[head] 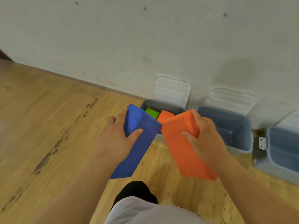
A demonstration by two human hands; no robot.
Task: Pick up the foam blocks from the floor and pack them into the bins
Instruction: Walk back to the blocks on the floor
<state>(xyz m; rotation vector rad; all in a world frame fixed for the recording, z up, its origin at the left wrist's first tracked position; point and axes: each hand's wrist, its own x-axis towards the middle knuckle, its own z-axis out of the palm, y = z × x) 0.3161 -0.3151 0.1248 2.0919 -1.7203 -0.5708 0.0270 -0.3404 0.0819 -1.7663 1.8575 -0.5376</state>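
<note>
Indoors, scuffed wooden floor (48, 118), pale wall (113, 38), 3 bins (226, 125)

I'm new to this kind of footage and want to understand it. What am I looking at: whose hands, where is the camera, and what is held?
No machine: a person wears one head camera looking down at their own hands. The left hand holds a blue foam block, the right hand an orange foam block, above a wooden floor. Ahead by the wall, an open grey bin already contains a green block and a second orange block; the next bin looks empty.
</note>
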